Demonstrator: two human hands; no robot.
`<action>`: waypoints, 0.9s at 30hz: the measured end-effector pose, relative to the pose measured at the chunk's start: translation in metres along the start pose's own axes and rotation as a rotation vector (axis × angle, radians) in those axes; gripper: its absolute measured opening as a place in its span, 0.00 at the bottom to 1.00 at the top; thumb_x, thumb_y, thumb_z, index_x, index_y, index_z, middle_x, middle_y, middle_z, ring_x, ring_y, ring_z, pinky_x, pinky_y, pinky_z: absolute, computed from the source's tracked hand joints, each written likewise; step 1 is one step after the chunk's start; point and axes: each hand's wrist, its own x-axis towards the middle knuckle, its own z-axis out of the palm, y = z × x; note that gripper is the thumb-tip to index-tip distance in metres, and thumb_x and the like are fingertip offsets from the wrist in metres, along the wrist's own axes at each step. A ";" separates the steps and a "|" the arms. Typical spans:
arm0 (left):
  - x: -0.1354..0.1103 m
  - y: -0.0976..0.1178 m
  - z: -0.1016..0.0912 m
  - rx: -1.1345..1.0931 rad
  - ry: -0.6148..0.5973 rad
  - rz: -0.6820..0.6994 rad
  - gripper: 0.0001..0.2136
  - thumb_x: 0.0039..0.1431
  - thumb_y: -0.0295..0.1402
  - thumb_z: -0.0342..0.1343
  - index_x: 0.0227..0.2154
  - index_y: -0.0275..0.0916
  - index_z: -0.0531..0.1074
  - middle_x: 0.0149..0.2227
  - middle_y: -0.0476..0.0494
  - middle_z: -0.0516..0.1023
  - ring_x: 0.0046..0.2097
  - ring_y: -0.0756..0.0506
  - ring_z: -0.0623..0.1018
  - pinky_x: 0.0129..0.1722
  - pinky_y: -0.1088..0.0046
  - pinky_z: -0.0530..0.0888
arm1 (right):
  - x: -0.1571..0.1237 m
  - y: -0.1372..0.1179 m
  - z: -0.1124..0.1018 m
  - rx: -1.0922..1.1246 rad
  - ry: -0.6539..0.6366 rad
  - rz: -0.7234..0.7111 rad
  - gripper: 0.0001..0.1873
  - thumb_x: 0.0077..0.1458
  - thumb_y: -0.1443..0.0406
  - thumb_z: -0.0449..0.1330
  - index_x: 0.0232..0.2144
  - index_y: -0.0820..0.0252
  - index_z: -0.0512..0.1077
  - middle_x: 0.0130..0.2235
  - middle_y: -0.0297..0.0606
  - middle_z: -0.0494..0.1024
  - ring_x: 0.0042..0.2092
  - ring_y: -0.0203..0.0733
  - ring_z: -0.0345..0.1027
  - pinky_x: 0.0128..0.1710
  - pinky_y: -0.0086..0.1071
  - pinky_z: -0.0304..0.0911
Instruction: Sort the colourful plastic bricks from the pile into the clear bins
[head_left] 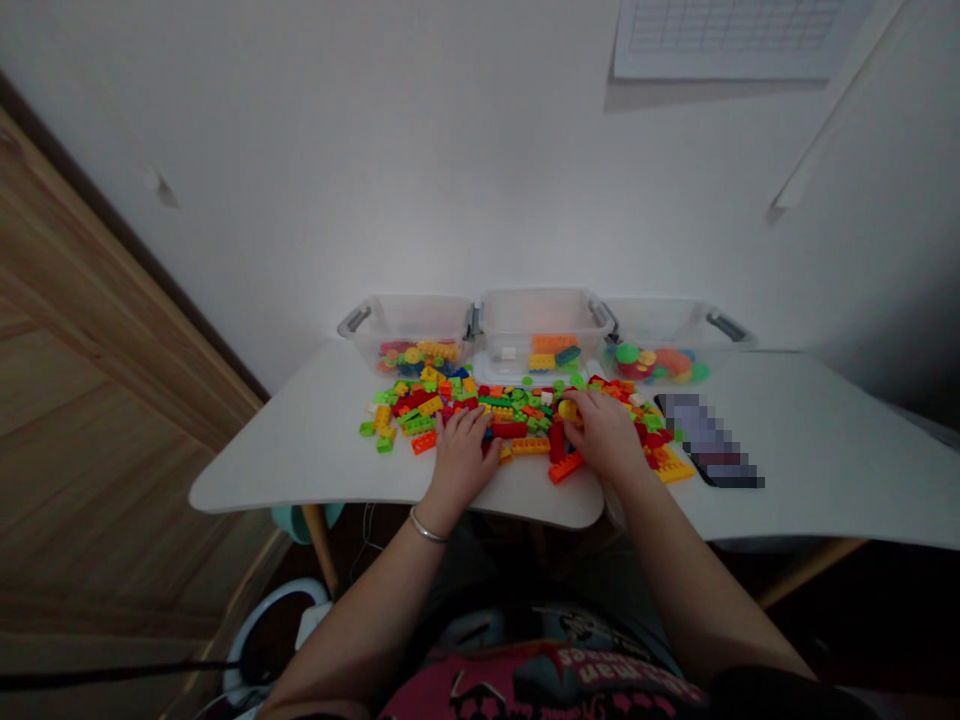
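Observation:
Many toy building bricks lie in a loose heap across the table. My left hand rests on the heap's near side with its fingers spread, touching bricks by a red brick. My right hand is curled at the right part of the heap, thumb and fingers closed round a yellow round piece. Just below that hand lies an orange brick, and a long yellow-orange brick sits between the two hands. What lies under my palms is hidden.
Behind the heap stand three clear bins: a left bin and a middle bin with bricks, and a right bin with round pieces. A phone lies right of the heap on the white table.

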 end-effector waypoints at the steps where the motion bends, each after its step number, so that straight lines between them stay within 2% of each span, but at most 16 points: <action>1: 0.000 0.000 -0.001 -0.015 0.014 -0.008 0.18 0.60 0.35 0.54 0.53 0.42 0.71 0.59 0.42 0.72 0.60 0.37 0.68 0.66 0.41 0.49 | 0.000 -0.004 0.000 0.062 0.035 0.007 0.17 0.56 0.66 0.56 0.48 0.61 0.70 0.46 0.48 0.76 0.48 0.52 0.68 0.49 0.44 0.63; 5: 0.000 -0.002 -0.003 -0.087 0.056 -0.008 0.16 0.61 0.34 0.54 0.52 0.43 0.72 0.56 0.42 0.74 0.58 0.38 0.70 0.65 0.42 0.51 | -0.008 -0.028 0.006 0.284 0.100 -0.019 0.14 0.56 0.64 0.56 0.45 0.60 0.70 0.44 0.45 0.77 0.46 0.48 0.70 0.48 0.40 0.65; 11: -0.002 -0.002 -0.009 -0.150 0.055 0.014 0.12 0.61 0.37 0.55 0.47 0.46 0.76 0.47 0.43 0.80 0.56 0.37 0.71 0.65 0.38 0.46 | -0.026 -0.058 0.023 0.252 0.058 -0.130 0.11 0.55 0.64 0.59 0.43 0.57 0.71 0.43 0.43 0.78 0.46 0.48 0.70 0.49 0.41 0.64; 17: -0.003 0.002 -0.013 -0.177 0.014 0.133 0.05 0.58 0.37 0.59 0.35 0.47 0.78 0.38 0.49 0.82 0.52 0.39 0.73 0.66 0.41 0.40 | -0.024 -0.058 0.030 0.262 0.055 -0.168 0.10 0.55 0.65 0.59 0.42 0.58 0.72 0.42 0.42 0.79 0.45 0.47 0.71 0.49 0.40 0.63; 27: -0.001 0.002 -0.009 -0.189 0.018 0.118 0.04 0.55 0.36 0.62 0.34 0.46 0.78 0.37 0.47 0.82 0.52 0.38 0.74 0.66 0.39 0.44 | -0.022 -0.057 0.034 0.334 0.067 -0.149 0.09 0.54 0.67 0.61 0.40 0.57 0.71 0.41 0.41 0.79 0.45 0.47 0.71 0.49 0.42 0.64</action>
